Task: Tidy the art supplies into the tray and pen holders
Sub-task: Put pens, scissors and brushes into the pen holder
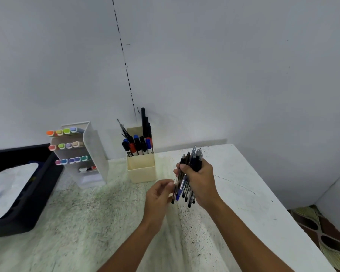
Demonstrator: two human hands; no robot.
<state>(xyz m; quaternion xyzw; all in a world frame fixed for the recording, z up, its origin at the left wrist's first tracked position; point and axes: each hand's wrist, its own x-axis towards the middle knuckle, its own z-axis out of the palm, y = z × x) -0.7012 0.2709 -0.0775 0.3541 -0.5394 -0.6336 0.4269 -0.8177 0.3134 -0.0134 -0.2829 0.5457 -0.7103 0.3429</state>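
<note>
My right hand [201, 179] grips a bundle of several black, clear and blue pens [186, 188], held nearly upright above the table. My left hand [158, 193] pinches one pen at the bundle's lower left side. Just behind and to the left stands a cream square pen holder [141, 167] with several black, blue and red markers in it. Further left, a white tiered rack [92, 154] holds rows of pastel-capped markers. A black tray [30, 197] sits at the far left with a white plastic packet [7, 189] inside.
The white speckled table [243, 193] ends at its right edge, with patterned floor [326, 238] beyond. A grey wall rises close behind the holders, with a dark dashed line running down to the cream holder.
</note>
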